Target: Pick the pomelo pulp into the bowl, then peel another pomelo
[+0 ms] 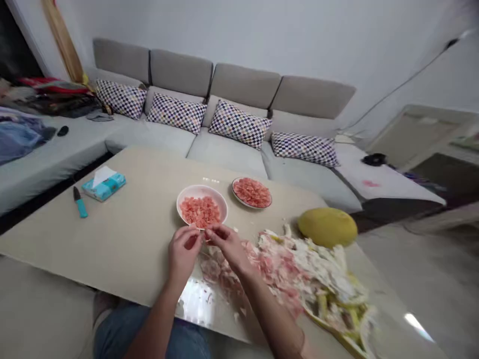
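Note:
My left hand point(184, 250) and my right hand point(228, 245) meet at the near rim of a white bowl point(225, 203). Fingers and thumb are pinched together on each; what lies between the fingertips is too small and blurred to name. Pink pomelo pulp point(201, 211) in small pieces fills much of the bowl. Behind it to the right, a dark-rimmed plate point(245, 201) bears a heap of similar pulp point(252, 192). Under and beside my right forearm spreads a pile of pinkish membranes point(269, 264), with white pith and yellow-green peel point(333, 299) further right.
A whole yellow pomelo point(328, 227) stands at the table's right end. On the left lie a turquoise-handled knife point(80, 205) and a blue tissue pack point(104, 183). A grey sofa point(224, 152) with checked cushions runs behind the glossy table point(112, 249).

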Tool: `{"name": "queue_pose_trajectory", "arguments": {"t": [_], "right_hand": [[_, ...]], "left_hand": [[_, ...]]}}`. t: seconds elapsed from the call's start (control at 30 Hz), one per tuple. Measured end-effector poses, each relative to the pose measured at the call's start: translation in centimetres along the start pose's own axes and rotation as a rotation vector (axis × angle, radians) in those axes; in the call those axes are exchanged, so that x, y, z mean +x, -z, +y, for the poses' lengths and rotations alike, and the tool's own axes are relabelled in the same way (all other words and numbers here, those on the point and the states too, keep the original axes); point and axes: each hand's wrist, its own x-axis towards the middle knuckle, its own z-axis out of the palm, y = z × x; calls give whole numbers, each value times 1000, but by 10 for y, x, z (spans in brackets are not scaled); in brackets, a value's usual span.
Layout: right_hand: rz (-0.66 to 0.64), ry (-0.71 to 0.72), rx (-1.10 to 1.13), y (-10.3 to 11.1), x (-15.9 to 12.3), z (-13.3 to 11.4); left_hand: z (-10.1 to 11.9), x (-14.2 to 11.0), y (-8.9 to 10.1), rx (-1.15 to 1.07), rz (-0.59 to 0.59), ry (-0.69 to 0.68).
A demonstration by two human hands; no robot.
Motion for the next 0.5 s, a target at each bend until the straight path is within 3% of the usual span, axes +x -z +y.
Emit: {"name": "queue_pose_trajectory", "arguments": {"t": [0.13,0.33,0.43,0.5], "right_hand": [[-1,-13,-65,3,18,1],[56,170,-299,16,57,-15],[70,234,-399,19,55,-24],[6,303,-482,18,43,-27]], "left_hand": [[0,6,-4,-58,34,41],[-13,11,-5,-220,49,178],[-17,11,-5,-279,33,221],[-18,11,-6,-296,28,236]]}}
